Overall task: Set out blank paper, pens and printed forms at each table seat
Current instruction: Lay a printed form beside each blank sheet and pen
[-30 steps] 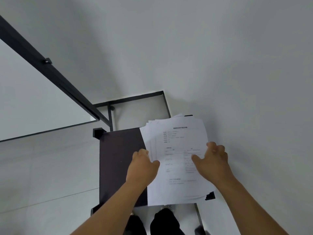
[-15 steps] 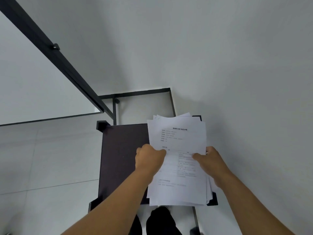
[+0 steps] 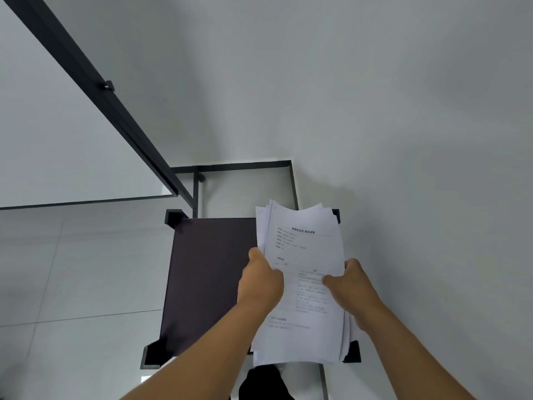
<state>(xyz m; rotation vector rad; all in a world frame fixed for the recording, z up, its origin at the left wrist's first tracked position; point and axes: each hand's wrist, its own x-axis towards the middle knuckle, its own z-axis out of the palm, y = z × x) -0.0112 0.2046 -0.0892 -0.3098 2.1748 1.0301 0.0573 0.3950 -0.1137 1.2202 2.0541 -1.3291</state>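
Note:
A stack of printed forms [image 3: 302,243] is held up above a small dark table [image 3: 207,272] that stands against a white wall. My left hand [image 3: 261,280] grips the stack's left edge, thumb on the top sheet. My right hand [image 3: 350,284] grips the right edge, thumb on top and fingers underneath. The sheets are fanned out and slightly curled at the far end. No pens or blank paper are in view.
A white wall [image 3: 403,140] runs along the right. A black-framed glass partition [image 3: 86,76] slants across the upper left, above a light tiled floor [image 3: 72,284]. My dark shoes [image 3: 262,382] show below the table's near edge.
Both hands closed on the stack's sides and lifted it off the table. The sheets came up toward me and fanned a little.

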